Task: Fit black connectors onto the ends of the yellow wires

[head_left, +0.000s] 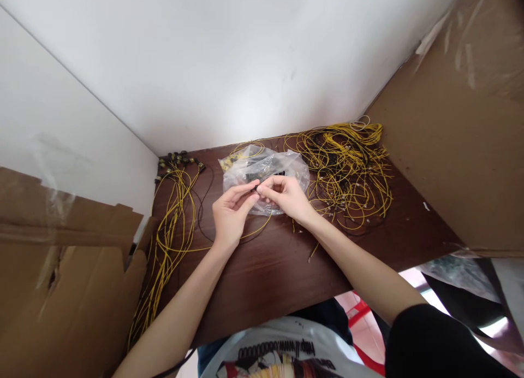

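Note:
Between the fingertips of both hands is a small black connector (254, 188), mostly covered by the fingers. My left hand (231, 211) pinches it from the left, and my right hand (286, 195) meets it from the right with thumb and forefinger together. A yellow wire (262, 229) curves below the hands and runs left across the table. Right behind the hands lies a clear plastic bag (297, 165) with dark pieces inside. Whether a wire end is seated in the connector is hidden by the fingers.
A tangled heap of yellow and black wires (347, 176) covers the table's right back. At the left, yellow wires (174, 214) end in several black connectors (180, 159). Cardboard (458, 148) stands on the right, more cardboard (73, 296) on the left, and a white wall (245, 66) behind.

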